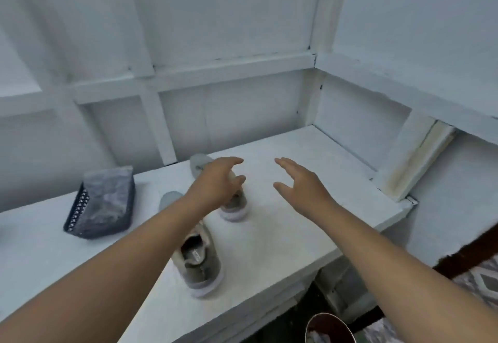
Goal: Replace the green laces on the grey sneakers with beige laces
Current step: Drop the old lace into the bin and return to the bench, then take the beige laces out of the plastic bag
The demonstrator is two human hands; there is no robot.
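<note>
Two grey sneakers stand on a white shelf [296, 208]. The near sneaker [200, 259] points away from me, its heel toward the front edge and its opening showing. The far sneaker [234, 205] lies mostly hidden under my left hand [218, 181], which hovers over it with fingers spread. My right hand [299, 181] is open above the bare shelf to the right of the far sneaker, touching nothing. No laces can be made out in this blurred view.
A dark patterned basket [102, 205] with grey cloth in it sits at the left on the shelf. White framed walls close the back and right. A round dark object [327, 328] shows below the shelf's front edge.
</note>
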